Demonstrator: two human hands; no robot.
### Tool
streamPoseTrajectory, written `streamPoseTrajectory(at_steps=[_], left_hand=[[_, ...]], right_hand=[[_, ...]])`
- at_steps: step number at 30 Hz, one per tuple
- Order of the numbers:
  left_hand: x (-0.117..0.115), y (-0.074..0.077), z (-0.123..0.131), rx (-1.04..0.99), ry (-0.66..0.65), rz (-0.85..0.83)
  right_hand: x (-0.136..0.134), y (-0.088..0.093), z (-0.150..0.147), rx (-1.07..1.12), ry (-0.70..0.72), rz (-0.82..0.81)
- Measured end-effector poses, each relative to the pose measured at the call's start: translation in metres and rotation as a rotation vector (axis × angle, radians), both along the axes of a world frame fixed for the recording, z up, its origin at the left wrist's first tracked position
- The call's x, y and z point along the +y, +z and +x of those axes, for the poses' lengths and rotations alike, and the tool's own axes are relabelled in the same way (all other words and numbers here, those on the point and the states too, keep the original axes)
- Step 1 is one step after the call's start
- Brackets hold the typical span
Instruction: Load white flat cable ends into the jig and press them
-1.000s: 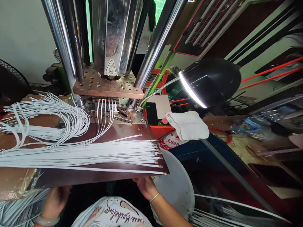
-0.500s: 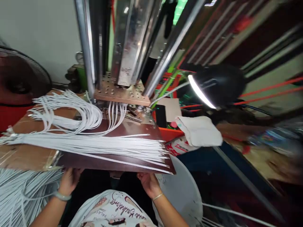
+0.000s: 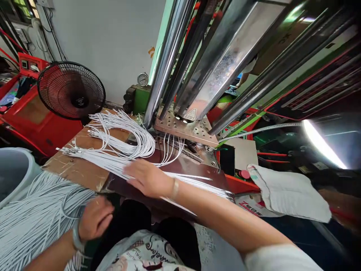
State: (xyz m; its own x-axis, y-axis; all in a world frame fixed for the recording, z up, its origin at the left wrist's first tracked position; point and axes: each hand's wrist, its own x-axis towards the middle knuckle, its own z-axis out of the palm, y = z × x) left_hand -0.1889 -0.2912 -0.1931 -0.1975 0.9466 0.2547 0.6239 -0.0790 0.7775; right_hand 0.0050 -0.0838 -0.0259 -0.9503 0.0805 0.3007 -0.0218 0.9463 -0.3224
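A bundle of white cables (image 3: 104,162) lies lengthwise across the dark board (image 3: 118,187) in front of the press. Over its middle is my right hand (image 3: 145,177), palm down, fingers stretched left and blurred. Whether it touches the cables I cannot tell. Below the board's front edge hovers my left hand (image 3: 96,216), also blurred, with fingers loosely bent, the thumb apart and nothing visible in it. Behind the bundle lies a looped bunch of white cables (image 3: 138,137). Several cable ends run under the press's copper-coloured plate (image 3: 186,130).
A large heap of pale cables (image 3: 36,222) lies at lower left beside a grey bin (image 3: 17,165). A fan (image 3: 72,90) stands behind. To the right are a lit lamp (image 3: 321,145), a white cloth (image 3: 290,192) and a red button (image 3: 244,174). Steel columns (image 3: 169,56) rise ahead.
My view has swung left. My right hand has come up from the board's front edge to above the cable bundle. My left hand has moved off the edge.
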Motion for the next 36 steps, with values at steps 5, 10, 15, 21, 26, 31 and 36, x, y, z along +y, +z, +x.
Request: streamPoseTrajectory(at_steps=[5,10,15,21,26,31,36], left_hand=[[0.074,0.105,-0.09,0.62,0.176,0.161],[0.098,0.107,-0.121,0.972,0.099,-0.035],[0.094,0.101,-0.115,1.004,0.075,0.036],[0.098,0.103,-0.114,0.978,0.07,0.063],[0.097,0.1,-0.114,0.927,0.07,0.067],[0.098,0.1,-0.114,0.958,0.102,0.035],[0.1,0.098,-0.116,0.989,0.106,0.032]], right_hand=[[0.033,0.0,-0.149,-0.175,-0.1,0.209],[0.031,-0.006,-0.147,-0.208,0.07,0.517],[0.036,0.008,-0.081,-0.418,0.151,0.563],[0.022,0.014,-0.008,-0.631,-0.21,0.458],[0.023,0.004,0.045,-0.649,-0.481,0.373],[0.039,0.003,0.02,-0.225,-0.322,0.21],[0.051,-0.002,-0.104,-0.275,-0.494,0.075]])
